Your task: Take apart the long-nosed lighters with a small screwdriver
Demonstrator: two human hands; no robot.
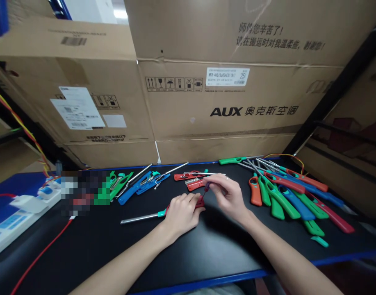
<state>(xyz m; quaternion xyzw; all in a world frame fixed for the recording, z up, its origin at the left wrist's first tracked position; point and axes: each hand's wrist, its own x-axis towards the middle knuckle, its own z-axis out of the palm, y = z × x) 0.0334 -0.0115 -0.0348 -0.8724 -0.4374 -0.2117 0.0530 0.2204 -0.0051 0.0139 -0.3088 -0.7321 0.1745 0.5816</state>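
1. Head view: a cardboard panel (181, 114) printed "AUX" fills the upper half of the frame, standing behind your work.
2. Your black table (221, 254), edged in blue, spreads across the lower half.
3. A fanned pile of utility lighters (283, 200) lies at the right of the frame, with green, blue, red and orange handles toward you and metal rods pointing to the back.
4. A white power strip (9, 223) runs along the left edge, with a plug in it; a pixelated patch beside it hides what lies there.
5. The red utility lighter (200, 201) you are handling lies just below the centre of the frame, its metal rod (138, 218) pointing left past a teal collar (161, 213).
6. Your left hand (181, 213) is closed over that lighter, gripping its handle and covering much of it.
7. Your right hand (229, 196), just right of centre, pinches a dark purple screwdriver between thumb and fingers.
8. Left of centre lie opened blue lighters (134, 189) beside opened green ones (121, 186); opened red shells (196, 184) sit beyond your hands.
9. The screwdriver (207, 186) points down at the red handle; you cannot tell whether its tip is seated.
10. A loose teal piece (319, 241) lies at the lower right, near the pile.
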